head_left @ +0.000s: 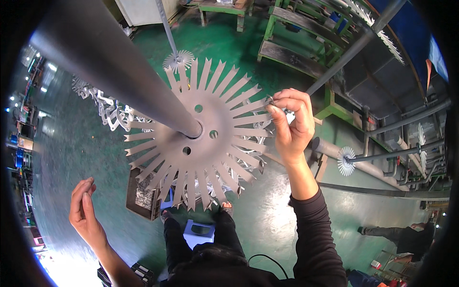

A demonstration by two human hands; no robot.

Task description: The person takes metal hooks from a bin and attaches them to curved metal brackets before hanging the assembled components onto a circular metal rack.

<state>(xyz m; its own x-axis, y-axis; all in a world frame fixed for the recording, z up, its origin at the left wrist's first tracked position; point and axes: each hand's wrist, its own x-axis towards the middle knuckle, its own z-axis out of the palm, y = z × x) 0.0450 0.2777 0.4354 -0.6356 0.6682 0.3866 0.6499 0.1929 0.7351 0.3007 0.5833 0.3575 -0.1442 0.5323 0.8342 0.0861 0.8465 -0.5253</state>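
A large grey metal disc point(167, 122) with many narrow, notch-ended blades spreads out in front of me, its hub on a thick grey pole point(119, 71). Holes pierce the plate around the pole. At the disc's right edge, my right hand point(294, 124) pinches a small dark metal piece point(270, 99) against the tip of a blade. Its exact shape is mostly covered by my fingers. My left hand point(86, 215) is raised off to the left, away from the disc, fingers loosely stretched, with nothing visible in it.
Silvery metal parts point(112, 112) hang beyond and below the disc. Under it stand a brown crate point(141, 203) and a blue plastic stool point(198, 232) between my legs. Green benches point(291, 57) are at the back. More poles with toothed discs point(346, 160) and a person point(413, 239) are on the right.
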